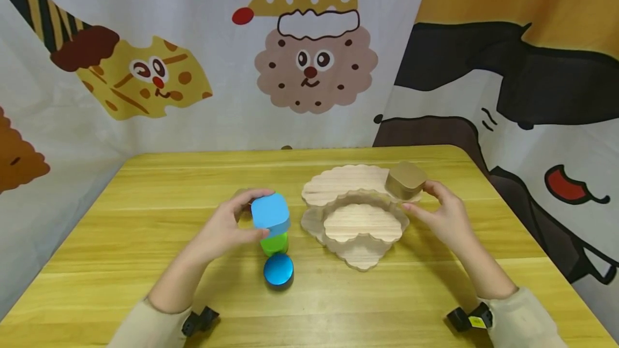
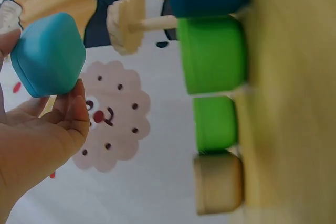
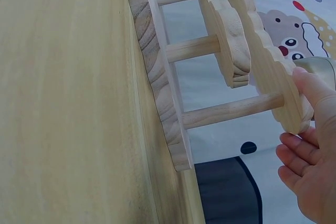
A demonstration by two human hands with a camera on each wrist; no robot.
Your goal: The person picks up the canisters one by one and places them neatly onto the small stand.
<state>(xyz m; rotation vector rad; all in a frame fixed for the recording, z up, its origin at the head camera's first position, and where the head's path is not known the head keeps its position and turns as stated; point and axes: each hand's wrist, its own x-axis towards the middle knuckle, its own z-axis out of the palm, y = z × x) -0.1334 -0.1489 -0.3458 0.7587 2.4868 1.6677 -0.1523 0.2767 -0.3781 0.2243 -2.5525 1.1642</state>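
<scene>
My left hand (image 1: pixel 232 224) holds a light blue rounded-square tin (image 1: pixel 271 212) above the table, thumb in front and fingers behind. Below it are a green tin (image 1: pixel 275 244) and a blue round tin (image 1: pixel 278 270). The left wrist view shows a second, smaller green tin (image 2: pixel 215 124) and a tan tin (image 2: pixel 219 183) in the same row. My right hand (image 1: pixel 445 216) grips the right end of the top shelf on a wooden tiered stand (image 1: pixel 343 181), thumb and fingers on either side. A gold tin (image 1: pixel 405 180) sits on that shelf beside the hand.
The stand has scalloped shelves joined by round dowels (image 3: pixel 231 111). All of this is on a wood-grain table (image 1: pixel 145 219). Behind the table's far edge hangs a printed cloth (image 1: pixel 217 122). Each wrist wears a small black camera (image 1: pixel 199 321).
</scene>
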